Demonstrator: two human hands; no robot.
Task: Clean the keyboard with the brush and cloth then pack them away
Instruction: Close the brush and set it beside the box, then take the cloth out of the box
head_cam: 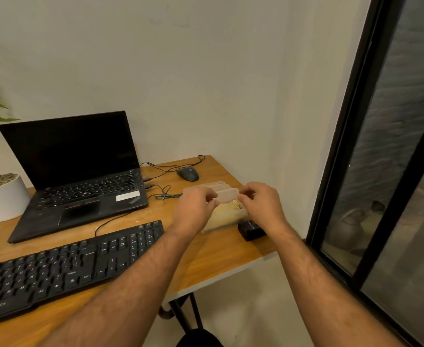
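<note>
From the head view, the left hand (198, 209) and right hand (261, 204) each pinch an end of a translucent lid (227, 195) above a clear plastic container (221, 219) holding yellow cloth (224, 213). The keyboard (65, 266) lies left of it on the wooden desk (218, 259).
</note>
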